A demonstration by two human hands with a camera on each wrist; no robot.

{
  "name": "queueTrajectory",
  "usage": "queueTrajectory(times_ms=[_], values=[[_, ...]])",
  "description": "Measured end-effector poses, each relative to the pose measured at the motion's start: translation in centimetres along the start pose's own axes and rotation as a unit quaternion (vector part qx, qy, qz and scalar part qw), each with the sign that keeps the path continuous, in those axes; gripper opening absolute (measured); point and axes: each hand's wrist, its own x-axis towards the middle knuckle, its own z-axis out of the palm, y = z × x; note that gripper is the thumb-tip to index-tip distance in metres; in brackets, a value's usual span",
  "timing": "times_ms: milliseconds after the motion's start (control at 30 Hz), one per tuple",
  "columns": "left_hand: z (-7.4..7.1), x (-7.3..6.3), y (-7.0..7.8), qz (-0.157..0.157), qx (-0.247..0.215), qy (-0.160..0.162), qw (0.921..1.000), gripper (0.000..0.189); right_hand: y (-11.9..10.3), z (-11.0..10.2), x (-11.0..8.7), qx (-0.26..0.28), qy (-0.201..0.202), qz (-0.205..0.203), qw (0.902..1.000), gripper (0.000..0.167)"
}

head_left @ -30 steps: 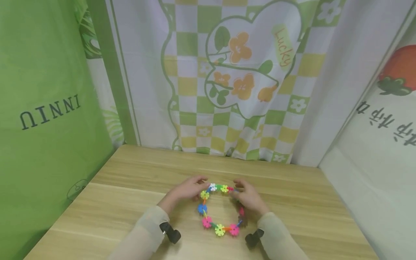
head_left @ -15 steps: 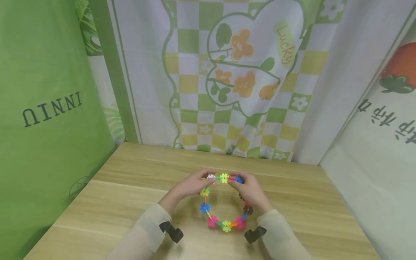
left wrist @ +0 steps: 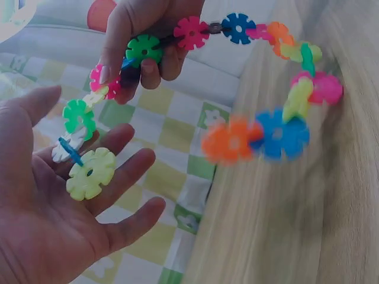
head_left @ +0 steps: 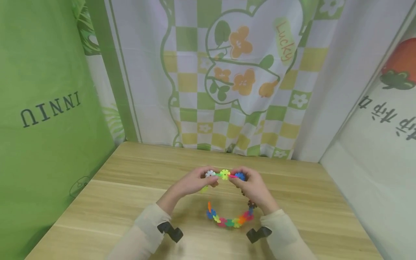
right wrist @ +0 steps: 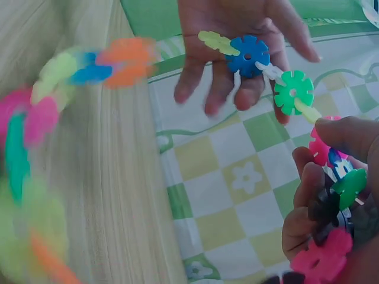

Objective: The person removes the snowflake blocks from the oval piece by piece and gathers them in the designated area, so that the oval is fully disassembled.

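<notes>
**Open loop, two loose ends**

Left hand [head_left: 191, 182] is spreading nearly straight fingers behind the pale yellow end disc [left wrist: 90, 174], not clenching it. Right hand [head_left: 255, 186] is pinching the flower-disc chain [head_left: 225, 174] at a pink disc [right wrist: 321, 145], thumb against curled fingers. The chain is arcing through the head view's lower centre; its orange end disc [left wrist: 232, 142] is hanging apart. Table [head_left: 107, 202] is spanning the lower frame.

Risk: a tug could be popping slotted joints; slack support could be letting the yellow end slip.

Unclear: blur is softening the orange end; right fingers are hiding joints; whether the lowest discs are touching wood, can't tell.
</notes>
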Motion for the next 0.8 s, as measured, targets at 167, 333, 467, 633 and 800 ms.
queueTrajectory(times_ms=[167, 333, 467, 633, 800], values=[[0.2, 0.0, 0.6, 0.013, -0.009, 0.002, 0.9999, 0.044, -0.2, 0.1, -0.4, 0.002, -0.018, -0.019, 0.9997, 0.026], [0.2, 0.0, 1.0, 0.015, -0.036, 0.012, 0.9991, 0.043, -0.6, 0.2, -0.5, 0.004, -0.017, -0.022, 0.9996, 0.027], [-0.1, 0.0, 1.4, 0.03, -0.062, 0.017, 0.9975, 0.039, -1.2, 0.0, -0.6, 0.015, -0.005, -0.027, 0.9995, 0.027], [-0.6, -0.4, 2.2, 0.051, -0.103, 0.027, 0.993, 0.039, -2.0, -0.1, -0.8, 0.046, 0.005, -0.032, 0.9984, 0.026], [-1.2, -0.9, 2.9, 0.074, -0.127, 0.044, 0.9882, 0.038, -2.4, -0.2, -0.8, 0.072, 0.026, -0.031, 0.9966, 0.029]])
